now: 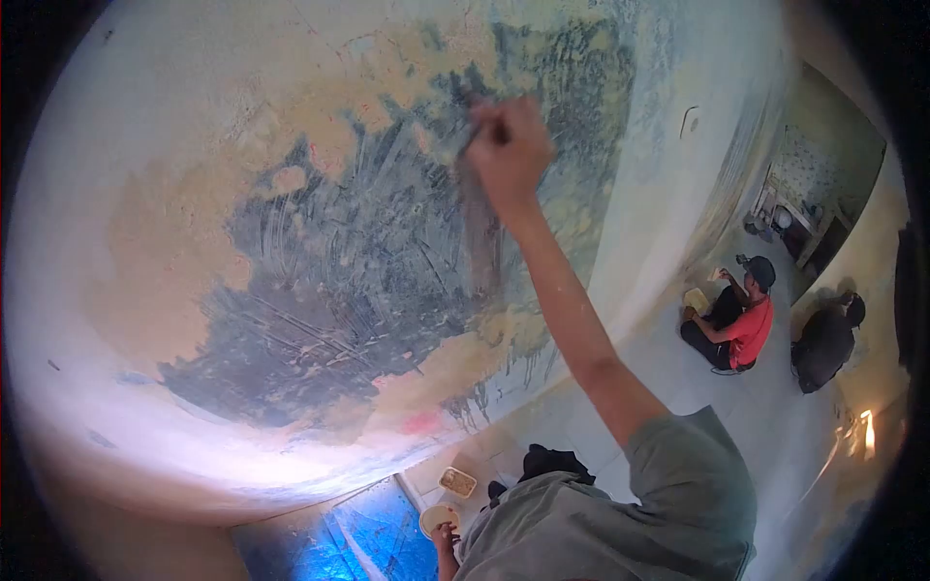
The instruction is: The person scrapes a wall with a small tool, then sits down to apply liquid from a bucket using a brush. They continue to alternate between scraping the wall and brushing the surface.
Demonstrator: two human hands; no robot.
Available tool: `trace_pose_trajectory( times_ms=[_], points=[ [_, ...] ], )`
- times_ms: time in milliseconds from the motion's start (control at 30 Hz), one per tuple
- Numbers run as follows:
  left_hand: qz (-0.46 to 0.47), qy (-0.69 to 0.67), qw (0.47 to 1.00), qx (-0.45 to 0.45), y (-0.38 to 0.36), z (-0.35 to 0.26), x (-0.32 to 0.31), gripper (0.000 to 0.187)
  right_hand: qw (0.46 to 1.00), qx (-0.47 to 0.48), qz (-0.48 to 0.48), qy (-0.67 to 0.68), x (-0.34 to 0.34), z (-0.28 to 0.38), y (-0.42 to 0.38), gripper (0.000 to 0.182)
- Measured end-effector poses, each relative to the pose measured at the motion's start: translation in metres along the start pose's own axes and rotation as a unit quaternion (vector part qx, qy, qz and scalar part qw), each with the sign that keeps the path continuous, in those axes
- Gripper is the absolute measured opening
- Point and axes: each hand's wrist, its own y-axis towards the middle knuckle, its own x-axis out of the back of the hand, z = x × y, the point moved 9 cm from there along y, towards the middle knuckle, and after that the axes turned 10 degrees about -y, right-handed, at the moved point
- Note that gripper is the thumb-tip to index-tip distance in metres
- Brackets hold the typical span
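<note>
My right hand [513, 145] is raised against the wall [358, 223], over a large dark grey patch with streaks and scratch marks. Its fingers are curled closed around something dark and blurred that I cannot make out. Pale tan areas and a few pinkish spots border the grey patch. Low by my body, my left hand [444, 535] grips a round, pale yellow tub [434, 515] at its edge. A rectangular container [457, 482] with crumbly tan material stands just beyond it on the floor.
Blue sheeting [378, 533] lies at the wall's foot. To the right, a person in a red shirt [751, 329] sits on the floor by the wall, holding a pale container. Another person in dark clothes [825, 344] crouches behind. Farther back is an opening with shelving [790, 218].
</note>
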Motion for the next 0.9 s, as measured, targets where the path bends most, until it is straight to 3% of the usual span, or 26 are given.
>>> trace_pose_trajectory(
  times_ms=[67,100,167,200,267,400,467,500,533,567,600,633,667,700,733,767,800,833,900],
  points=[
    [0.011,-0.019,1.000,-0.014,0.003,0.001,-0.005,0.034,0.980,-0.152,-0.114,0.059,0.007,-0.034,0.009,0.019],
    [0.010,-0.020,1.000,-0.012,0.003,0.007,-0.003,0.034,0.980,-0.151,-0.112,0.060,0.012,-0.024,0.004,0.019],
    [0.031,-0.023,0.999,-0.014,0.008,0.011,-0.005,0.033,0.995,0.059,0.058,0.048,-0.003,0.038,-0.010,0.020],
    [0.031,-0.025,0.999,-0.012,0.012,0.012,-0.007,0.033,0.995,0.060,0.060,0.050,-0.004,0.032,0.000,0.020],
    [0.032,0.048,0.998,-0.029,0.011,0.016,-0.007,0.033,0.996,0.006,-0.038,0.084,0.008,0.003,0.026,0.020],
    [-0.013,0.082,0.997,-0.009,0.001,0.017,-0.003,0.034,0.994,-0.045,-0.083,0.061,0.017,-0.003,0.009,0.022],
    [-0.015,0.082,0.996,-0.022,0.004,0.012,-0.006,0.038,0.986,0.017,0.160,0.052,0.000,0.019,-0.044,0.016],
    [-0.017,0.094,0.995,-0.025,0.004,0.013,-0.008,0.040,0.983,0.015,0.171,0.061,-0.001,0.010,-0.064,0.016],
    [0.013,0.191,0.978,-0.078,0.032,0.026,-0.003,0.044,0.938,-0.089,0.231,0.244,-0.011,-0.012,-0.093,0.011],
    [-0.002,0.099,0.989,-0.109,0.024,0.017,-0.010,0.045,0.845,-0.192,0.280,0.412,-0.017,-0.026,-0.119,0.009],
    [-0.039,0.092,0.993,-0.070,0.034,0.015,-0.011,0.042,0.835,-0.202,0.293,0.419,-0.002,-0.034,-0.124,0.009],
    [-0.045,0.129,0.969,-0.205,0.044,-0.006,-0.016,0.037,0.742,-0.355,0.329,0.464,0.009,-0.052,-0.139,0.006],
    [-0.046,0.148,0.962,-0.223,0.000,-0.056,-0.042,0.032,0.624,-0.497,0.354,0.489,0.019,-0.061,-0.167,0.006],
    [-0.035,0.043,0.975,-0.213,0.014,-0.055,-0.047,0.029,0.611,-0.508,0.361,0.488,0.033,-0.062,-0.180,0.006],
    [0.013,0.034,0.965,-0.259,-0.038,-0.115,-0.085,0.029,0.538,-0.555,0.354,0.527,0.046,-0.062,-0.197,0.005],
    [-0.013,0.013,0.972,-0.234,-0.024,-0.124,-0.098,0.029,0.462,-0.598,0.341,0.559,0.057,-0.062,-0.212,0.005],
    [0.008,0.009,0.961,-0.276,-0.053,-0.165,-0.129,0.030,0.454,-0.608,0.342,0.555,0.069,-0.068,-0.221,0.005],
    [0.008,-0.027,0.971,-0.239,-0.061,-0.188,-0.156,0.032,0.428,-0.613,0.367,0.553,0.081,-0.069,-0.236,0.004],
    [0.087,-0.045,0.950,-0.296,-0.129,-0.264,-0.230,0.032,0.395,-0.625,0.390,0.550,0.104,-0.079,-0.253,0.004]
  ],
)
